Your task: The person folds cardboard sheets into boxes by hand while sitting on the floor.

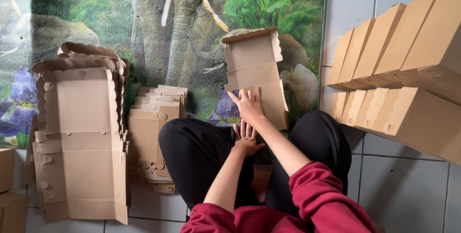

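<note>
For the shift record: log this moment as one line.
right hand: presses flat box blank | left hand: rests at lap, under blank | left: blank stacks | right: folded boxes

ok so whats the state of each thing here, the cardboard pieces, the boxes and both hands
brown cardboard box blank with scalloped edge: partly folded, held up off the mat
right hand: gripping that blank
left hand: fingers spread, flat below the blank, holding nothing
tall stack of flat scalloped cardboard blanks: unfolded
smaller stack of cardboard pieces: flat
finished brown boxes: assembled, closed, stacked
</note>
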